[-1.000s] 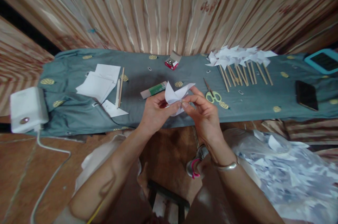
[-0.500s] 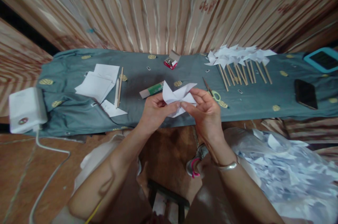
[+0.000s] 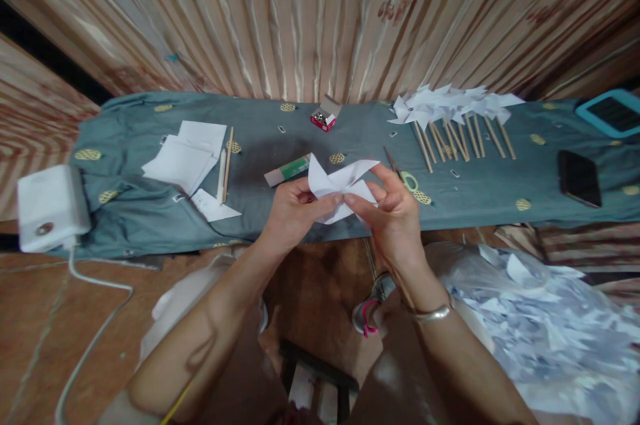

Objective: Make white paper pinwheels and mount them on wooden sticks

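Observation:
A white paper pinwheel (image 3: 340,179) is held up over the front edge of the cloth-covered table, its blades folded in toward the centre. My left hand (image 3: 294,211) pinches it from the left, thumb on the middle. From the right, my right hand (image 3: 393,211) grips it too, thumb tip close to the left thumb and the index finger lifted along a blade. The fingers behind the paper are partly hidden. Just past my left hand lies a green and white glue stick box (image 3: 287,170). Scissors (image 3: 407,178) with pale green handles rest beyond my right hand.
White paper sheets (image 3: 180,161), a pencil-like white stick (image 3: 221,178) and a wooden stick (image 3: 229,165) lie left. A small red box (image 3: 324,117) sits at the back. Pinwheels on sticks (image 3: 455,108), a black phone (image 3: 579,178) and a bag of paper pieces (image 3: 555,325) are right.
My right index finger has lifted and straightened a little along the upper right blade. The pinwheel stays in both hands at nearly the same place.

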The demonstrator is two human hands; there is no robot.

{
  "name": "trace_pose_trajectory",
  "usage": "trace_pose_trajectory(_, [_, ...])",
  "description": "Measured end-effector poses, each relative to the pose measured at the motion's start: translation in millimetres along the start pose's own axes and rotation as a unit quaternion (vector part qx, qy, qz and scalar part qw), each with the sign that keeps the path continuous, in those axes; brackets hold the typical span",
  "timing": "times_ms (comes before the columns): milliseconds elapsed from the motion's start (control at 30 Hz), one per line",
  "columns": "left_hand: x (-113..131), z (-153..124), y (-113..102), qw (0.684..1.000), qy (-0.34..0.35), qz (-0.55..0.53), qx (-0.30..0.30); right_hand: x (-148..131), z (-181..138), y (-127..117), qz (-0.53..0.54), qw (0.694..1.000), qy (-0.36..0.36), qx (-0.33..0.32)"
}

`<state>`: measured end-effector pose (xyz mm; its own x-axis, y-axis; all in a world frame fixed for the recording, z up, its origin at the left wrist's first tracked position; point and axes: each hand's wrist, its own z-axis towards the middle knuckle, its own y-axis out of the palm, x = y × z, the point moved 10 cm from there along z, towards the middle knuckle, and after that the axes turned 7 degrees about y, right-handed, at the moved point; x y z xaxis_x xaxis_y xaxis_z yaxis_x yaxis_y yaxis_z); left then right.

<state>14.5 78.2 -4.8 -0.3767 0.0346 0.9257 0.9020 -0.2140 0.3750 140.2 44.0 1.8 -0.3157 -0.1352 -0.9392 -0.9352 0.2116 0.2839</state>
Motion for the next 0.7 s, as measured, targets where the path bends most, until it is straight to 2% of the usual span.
trace_pose_trajectory(700, [-9.5, -0.9, -6.4, 0.999, -0.028, -0.006, 0.041, -4.6, 1.0, -4.0, -0.033, 0.998, -0.058, -0.001])
